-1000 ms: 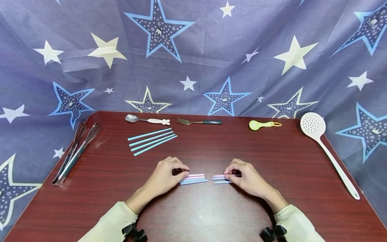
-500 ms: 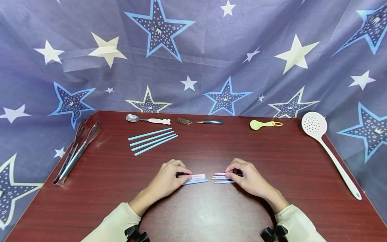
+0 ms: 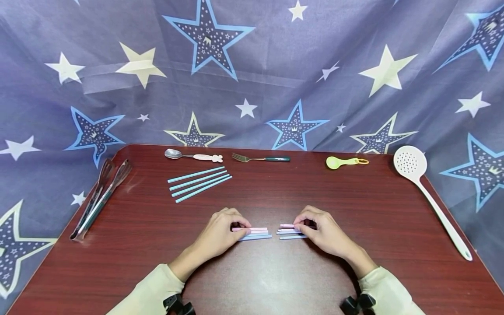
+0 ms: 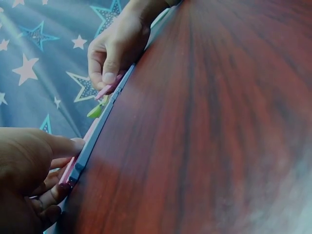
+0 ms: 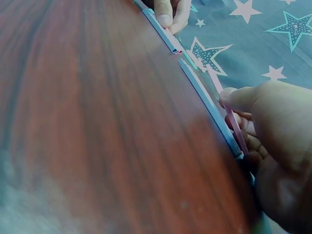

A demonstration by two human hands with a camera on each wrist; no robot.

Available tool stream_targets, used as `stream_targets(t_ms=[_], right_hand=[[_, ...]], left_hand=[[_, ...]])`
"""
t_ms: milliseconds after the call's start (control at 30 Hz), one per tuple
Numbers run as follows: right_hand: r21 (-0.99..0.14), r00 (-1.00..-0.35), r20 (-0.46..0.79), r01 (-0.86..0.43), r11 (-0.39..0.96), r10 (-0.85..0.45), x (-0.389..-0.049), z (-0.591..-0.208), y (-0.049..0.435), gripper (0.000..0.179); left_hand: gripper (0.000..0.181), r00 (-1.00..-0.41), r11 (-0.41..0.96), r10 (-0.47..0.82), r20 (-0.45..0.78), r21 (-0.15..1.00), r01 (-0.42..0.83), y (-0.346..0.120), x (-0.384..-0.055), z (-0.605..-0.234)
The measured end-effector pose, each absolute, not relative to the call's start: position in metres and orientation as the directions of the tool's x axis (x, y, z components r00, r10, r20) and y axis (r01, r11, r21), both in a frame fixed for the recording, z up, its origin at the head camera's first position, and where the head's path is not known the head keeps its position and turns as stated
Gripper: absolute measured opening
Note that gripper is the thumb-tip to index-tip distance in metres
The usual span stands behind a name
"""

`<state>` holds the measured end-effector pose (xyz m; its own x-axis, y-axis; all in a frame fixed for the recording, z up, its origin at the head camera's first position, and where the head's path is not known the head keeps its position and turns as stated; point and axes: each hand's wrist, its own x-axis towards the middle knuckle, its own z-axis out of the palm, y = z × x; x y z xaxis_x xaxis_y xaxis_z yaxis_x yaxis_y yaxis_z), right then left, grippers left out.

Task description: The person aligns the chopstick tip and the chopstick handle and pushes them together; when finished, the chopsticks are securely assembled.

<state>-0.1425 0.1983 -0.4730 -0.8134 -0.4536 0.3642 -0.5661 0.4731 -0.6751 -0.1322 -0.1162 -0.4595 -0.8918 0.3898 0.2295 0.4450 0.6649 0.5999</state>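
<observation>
My right hand [image 3: 320, 232] pinches a pink chopstick piece [image 5: 228, 109] between thumb and fingers, lifted a little and tilted from the lilac and blue pieces [image 3: 291, 237] beside it. These have narrow ends pointing left. My left hand [image 3: 220, 232] pinches a pink chopstick piece [image 3: 257, 229] among similar pieces, with light-blue ones [image 3: 257, 237] nearer me. A hollow end shows on a left piece in the right wrist view. A small gap separates the two groups. The fingers hide the pieces' outer ends.
Several light-blue chopsticks [image 3: 198, 183] lie behind my left hand. Along the back are a spoon [image 3: 193, 155], a fork [image 3: 260, 159] and a yellow-green measuring spoon [image 3: 346, 162]. Tongs [image 3: 100, 199] lie at the left edge, a white skimmer [image 3: 431, 201] at the right. A star-patterned cloth [image 3: 252, 74] hangs behind.
My left hand has slid slightly right along its group, and its fingers have come onto the pink piece. The pink piece in my right hand has risen slightly away from the others.
</observation>
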Motion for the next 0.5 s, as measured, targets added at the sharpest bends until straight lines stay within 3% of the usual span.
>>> stream_targets(t_ms=[500], right_hand=[[-0.667,-0.810,0.372,-0.573,0.477,-0.454,-0.1431,-0.4716,0.1991,0.003]], left_hand=[[0.005,-0.902,0.671,0.353,0.249,0.605,0.429,-0.1142,-0.1315,-0.4616]])
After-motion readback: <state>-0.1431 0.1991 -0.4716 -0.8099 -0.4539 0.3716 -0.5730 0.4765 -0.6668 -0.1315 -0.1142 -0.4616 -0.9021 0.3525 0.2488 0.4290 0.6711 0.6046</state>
